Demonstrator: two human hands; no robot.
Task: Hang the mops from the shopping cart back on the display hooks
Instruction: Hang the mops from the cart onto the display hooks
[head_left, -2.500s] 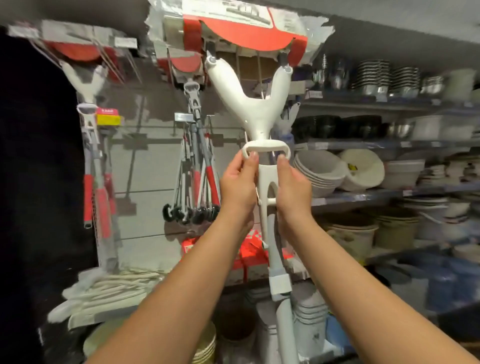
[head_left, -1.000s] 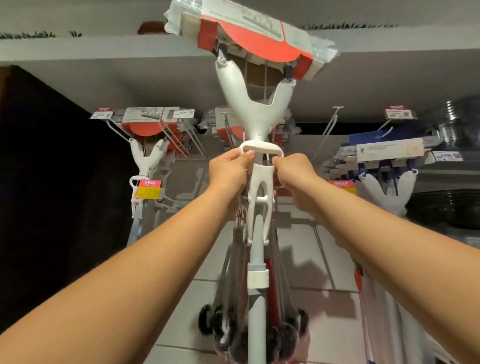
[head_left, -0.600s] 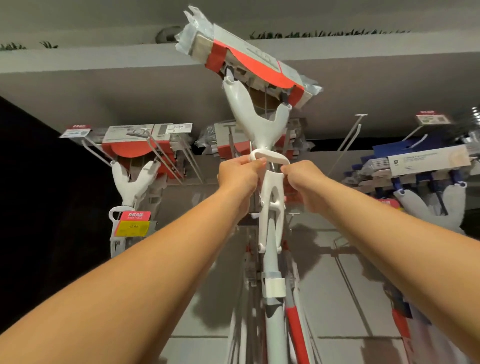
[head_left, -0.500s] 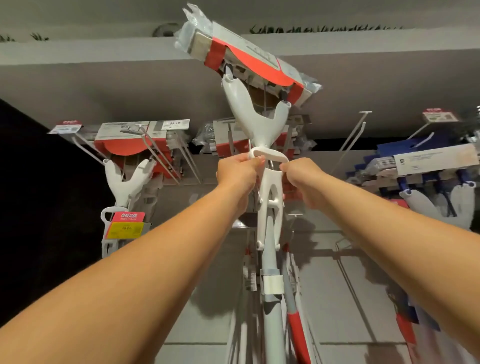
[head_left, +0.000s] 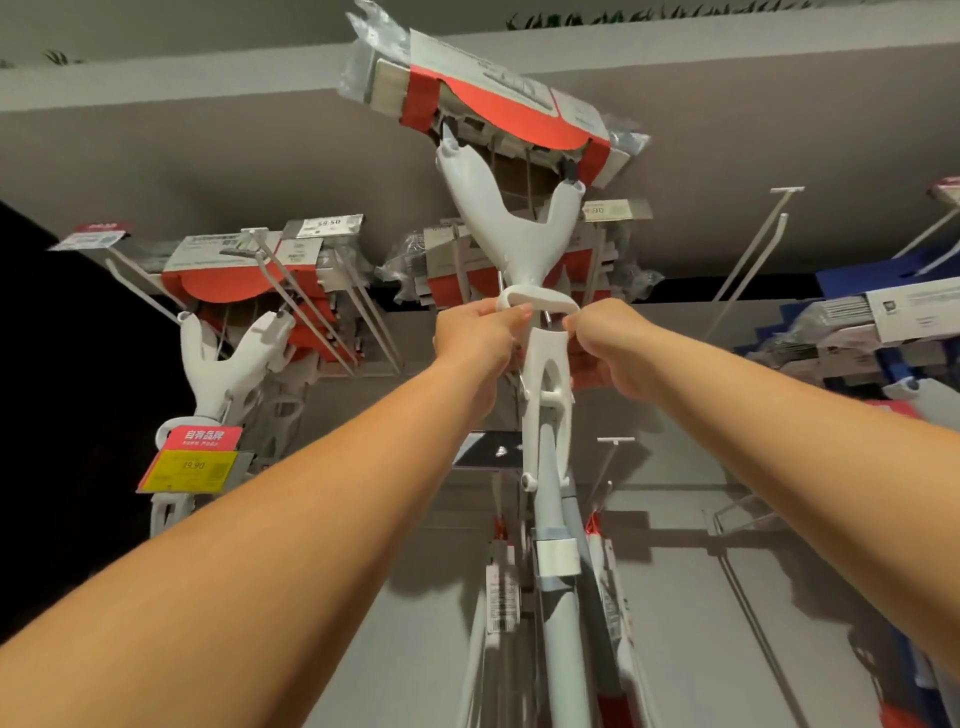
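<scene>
Your left hand (head_left: 475, 332) and right hand (head_left: 608, 343) each pinch one end of the white hanging loop (head_left: 540, 299) of the mop (head_left: 511, 244); both grips are clenched on it. The mop stands upright between your forearms, wrapped head (head_left: 498, 104) uppermost and shaft hanging down.

The step in hand is the hanging itself. The loop is raised close to the hook row, but it cannot be told whether a hook has entered it.

Beyond, to the left, is a hung mop (head_left: 213, 364) carrying a price tag (head_left: 195, 460). To the right is a bare hook (head_left: 748, 254).

Next, you will probably need to guide the loop over a hook tip and slide it back. Release both grips only once the hook bears the weight.
</scene>
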